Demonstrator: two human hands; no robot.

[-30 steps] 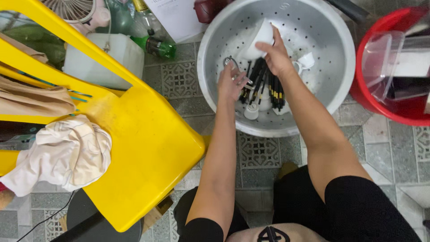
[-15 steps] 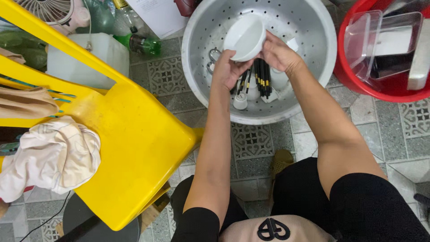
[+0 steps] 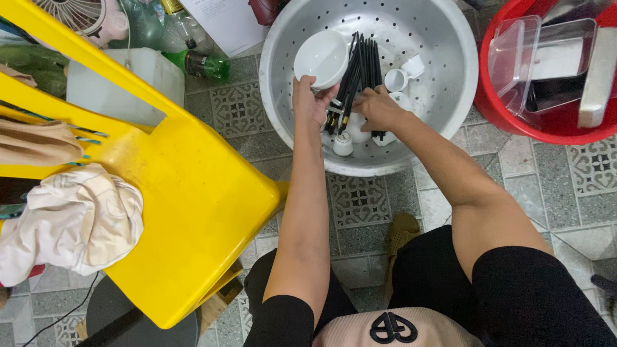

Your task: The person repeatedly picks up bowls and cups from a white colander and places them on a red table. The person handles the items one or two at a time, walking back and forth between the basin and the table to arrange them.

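Both hands work inside a large perforated metal colander (image 3: 443,96) standing on the patterned tile floor (image 3: 360,199). The left hand (image 3: 310,99) is closed on the near rim of a white bowl (image 3: 321,58), which rises tilted just above and beyond its fingers. The right hand (image 3: 379,109) is clenched around a bundle of black chopsticks (image 3: 361,67); the sticks fan away from it toward the far wall, their near ends poking out below the fist. Small white cups (image 3: 405,76) lie just beyond the right hand, and another, possibly a cup, sits below both hands. A yellow plastic chair (image 3: 186,193) stands to the left, a red basin (image 3: 514,119) to the right.
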